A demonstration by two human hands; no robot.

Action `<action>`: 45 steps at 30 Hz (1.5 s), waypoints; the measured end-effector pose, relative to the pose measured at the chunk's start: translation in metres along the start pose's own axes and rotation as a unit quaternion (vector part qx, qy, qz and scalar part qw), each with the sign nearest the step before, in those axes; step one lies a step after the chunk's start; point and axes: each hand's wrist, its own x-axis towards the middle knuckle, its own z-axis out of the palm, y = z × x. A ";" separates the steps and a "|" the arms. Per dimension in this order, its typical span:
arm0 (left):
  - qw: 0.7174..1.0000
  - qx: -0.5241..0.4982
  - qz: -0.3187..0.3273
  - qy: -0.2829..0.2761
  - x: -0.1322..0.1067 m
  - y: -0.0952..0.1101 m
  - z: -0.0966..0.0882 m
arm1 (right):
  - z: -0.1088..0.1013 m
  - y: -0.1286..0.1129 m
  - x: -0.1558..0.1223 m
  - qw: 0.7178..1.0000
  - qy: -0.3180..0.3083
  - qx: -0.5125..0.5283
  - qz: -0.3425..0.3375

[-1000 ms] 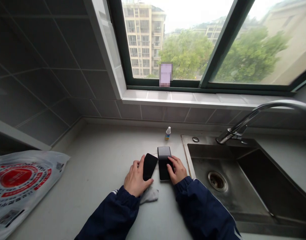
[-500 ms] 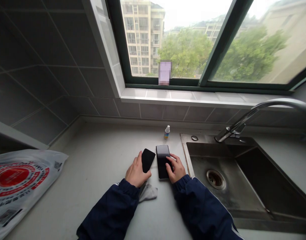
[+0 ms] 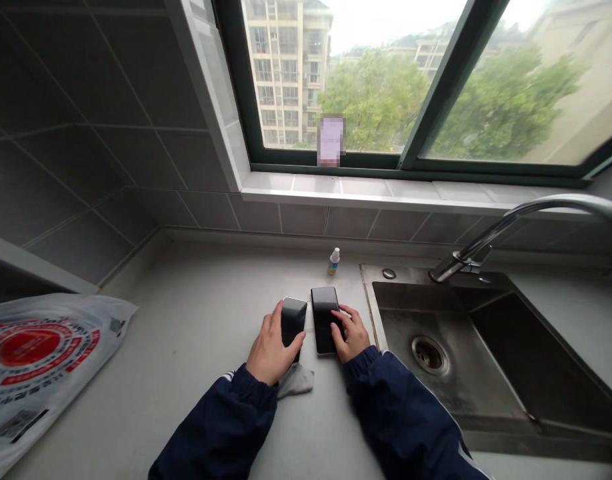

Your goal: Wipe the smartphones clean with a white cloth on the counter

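Note:
My left hand (image 3: 272, 347) is closed round the sides of a smaller black smartphone (image 3: 293, 319), its thumb along the right edge. Beside it on the right, a larger black smartphone (image 3: 326, 321) lies screen up on the white counter (image 3: 201, 347). The curled fingers of my right hand (image 3: 352, 335) grip that phone's right side, with fingertips on the screen. Partly under my left wrist lies a crumpled grey cloth (image 3: 297, 380). A small spray bottle (image 3: 334, 261) with a white cap stands upright behind the larger phone.
A steel sink (image 3: 466, 353) is set into the counter on the right, with a curved faucet (image 3: 491, 230) behind it. At the far left lies a white plastic bag (image 3: 51, 367) with red print. The window ledge (image 3: 366, 187) runs along the back.
The smaller phone has turned in my left hand, so it now sits nearly parallel to the larger one, its screen catching light. My right hand stays on the larger phone.

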 end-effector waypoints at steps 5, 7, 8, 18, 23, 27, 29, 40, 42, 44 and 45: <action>0.995 -0.093 -0.015 -0.014 -0.003 -0.010 -0.004 | 0.000 0.000 0.000 1.000 -0.007 -0.010 -0.010; 0.992 -0.114 -0.037 -0.025 0.000 -0.014 -0.008 | -0.002 0.000 0.000 1.000 -0.008 -0.015 -0.016; 0.992 -0.116 -0.045 -0.026 0.003 -0.016 -0.011 | -0.003 0.000 0.001 1.000 -0.008 -0.017 -0.020; 0.989 -0.150 -0.007 -0.003 0.044 -0.037 -0.016 | -0.020 -0.045 -0.004 0.972 -0.151 -0.011 -0.179; 0.986 -0.162 -0.027 -0.015 0.043 -0.041 -0.011 | -0.010 -0.072 -0.025 0.945 -0.239 -0.034 -0.220; 0.990 -0.136 -0.022 -0.010 0.039 -0.041 -0.009 | -0.005 -0.075 -0.032 0.945 -0.249 -0.031 -0.209; 0.994 -0.111 -0.016 -0.004 0.039 -0.041 -0.008 | -0.006 -0.075 -0.032 0.945 -0.250 -0.011 -0.208; 1.000 0.009 0.008 0.025 0.029 -0.036 0.006 | -0.016 -0.063 -0.014 0.991 -0.076 0.075 -0.081; 1.000 -0.024 0.008 0.018 0.028 -0.037 0.010 | -0.015 -0.061 -0.012 0.992 -0.059 0.085 -0.078; 0.993 -0.116 0.006 0.009 0.027 -0.038 0.014 | -0.014 -0.062 -0.012 0.991 -0.050 0.097 -0.080; 0.985 -0.172 0.003 0.001 0.026 -0.037 0.016 | -0.014 -0.063 -0.012 0.990 -0.045 0.103 -0.081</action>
